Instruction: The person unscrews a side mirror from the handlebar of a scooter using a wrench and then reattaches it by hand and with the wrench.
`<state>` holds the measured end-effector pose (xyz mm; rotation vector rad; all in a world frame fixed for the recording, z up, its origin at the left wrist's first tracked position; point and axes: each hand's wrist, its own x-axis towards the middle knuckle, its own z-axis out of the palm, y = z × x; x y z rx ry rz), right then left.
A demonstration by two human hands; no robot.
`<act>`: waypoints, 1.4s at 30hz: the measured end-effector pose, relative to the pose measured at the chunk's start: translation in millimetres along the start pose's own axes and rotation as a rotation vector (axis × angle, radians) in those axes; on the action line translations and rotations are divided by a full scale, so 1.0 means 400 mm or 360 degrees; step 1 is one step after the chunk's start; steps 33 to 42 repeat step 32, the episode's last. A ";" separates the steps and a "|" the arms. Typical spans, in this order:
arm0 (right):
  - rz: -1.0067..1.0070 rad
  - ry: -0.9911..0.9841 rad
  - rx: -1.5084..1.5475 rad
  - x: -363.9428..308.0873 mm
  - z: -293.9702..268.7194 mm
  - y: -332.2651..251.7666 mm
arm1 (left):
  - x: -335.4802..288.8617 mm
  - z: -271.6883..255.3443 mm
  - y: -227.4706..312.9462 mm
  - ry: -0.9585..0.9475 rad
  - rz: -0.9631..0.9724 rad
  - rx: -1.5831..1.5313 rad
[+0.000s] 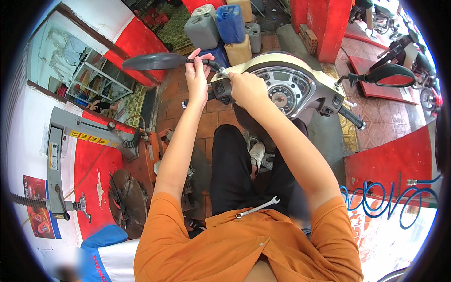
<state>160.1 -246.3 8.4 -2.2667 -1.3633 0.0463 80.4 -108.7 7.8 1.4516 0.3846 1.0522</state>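
Observation:
I am astride a cream scooter (265, 60) with a round gauge cluster (281, 97). My left hand (197, 77) is around the black stem of the left mirror (152, 61), some fingers stretched upward. Close beside it, my right hand (247, 90) is closed at the stem's base, above the left switch housing (221, 89). A silver metal tool (223, 72) pokes out from its fingers toward the stem; the rest is hidden by the hand. A combination wrench (258, 207) lies across my lap. The right mirror (390, 76) stands on its own stem.
Grey, blue and yellowish plastic jugs (230, 23) stand ahead. At left are a grey tire machine arm (56, 164) and a person in a blue and white shirt (110, 249). A coiled blue hose (385, 202) hangs at right, near a red ramp (376, 80) and parked motorbikes.

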 end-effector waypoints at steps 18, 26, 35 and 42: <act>-0.0151 0.0264 -0.0052 0.011 0.055 0.027 | 0.176 0.059 -0.006 -0.0750 0.0700 0.1539; -0.0007 0.0045 0.0077 0.004 0.012 0.013 | 0.187 0.020 0.035 -0.1166 0.0218 0.1499; 0.0022 -0.0069 0.0100 0.009 0.009 0.016 | 0.145 0.042 0.117 -0.1415 0.0078 0.1492; 0.0022 -0.0069 0.0100 0.009 0.009 0.016 | 0.145 0.042 0.117 -0.1415 0.0078 0.1492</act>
